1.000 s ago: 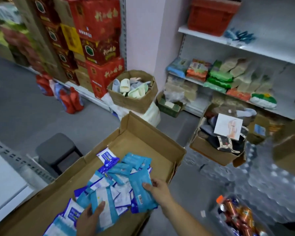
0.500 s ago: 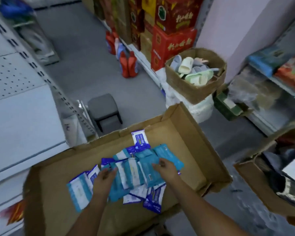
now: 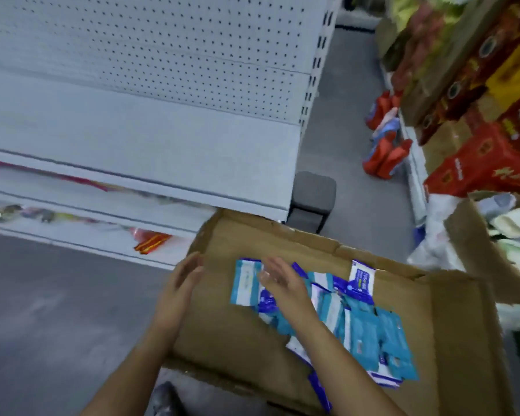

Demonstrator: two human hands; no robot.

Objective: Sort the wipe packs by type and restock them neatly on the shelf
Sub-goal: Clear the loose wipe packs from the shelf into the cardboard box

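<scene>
A shallow cardboard box (image 3: 237, 331) lies in front of me with several wipe packs (image 3: 370, 334) heaped in its right half. Some packs are light blue, others dark blue and white (image 3: 361, 281). One light blue pack with a white panel (image 3: 244, 283) lies at the left end of the heap. My left hand (image 3: 182, 283) hovers over the box's left edge, fingers straight, holding nothing. My right hand (image 3: 278, 280) hovers over the left end of the heap, fingers straight and spread, palm turned left. A bare white shelf (image 3: 138, 139) with a pegboard back stands just beyond the box.
Lower shelves (image 3: 81, 229) on the left hold a few blurred coloured packets. A small grey stool (image 3: 312, 195) stands behind the box. Red and yellow cartons (image 3: 478, 121) and red refill bags (image 3: 386, 154) line the right aisle. A cardboard bin of rolled items (image 3: 505, 223) sits at right.
The view has swung left onto the white shelf. Both hands have lifted off the packs and moved left; the right hand no longer touches the light blue pack.
</scene>
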